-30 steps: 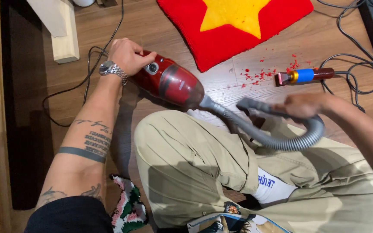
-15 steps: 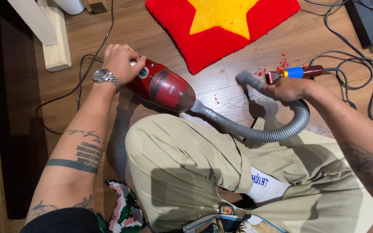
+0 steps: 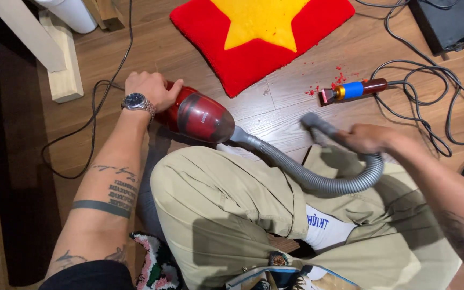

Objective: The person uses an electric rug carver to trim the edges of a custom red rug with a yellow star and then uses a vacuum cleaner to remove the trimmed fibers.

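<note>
Since half a second ago the right hand [image 3: 369, 138] has drawn the grey hose [image 3: 318, 180] nozzle back from the red fluff [image 3: 339, 78] by the trimmer [image 3: 353, 89], fingers clenched around it. Left hand [image 3: 149, 88] grips the red handheld vacuum [image 3: 200, 115] on the floor [image 3: 135, 53]. Judging by the tight loop, the hose could kink or tug the vacuum sideways, or snag the trimmer's cable [image 3: 414, 91].

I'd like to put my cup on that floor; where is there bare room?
Bare wood lies between the wooden block, the red rug and the left hand. Right of the clipper it is crowded: cables and red fluff.
</note>
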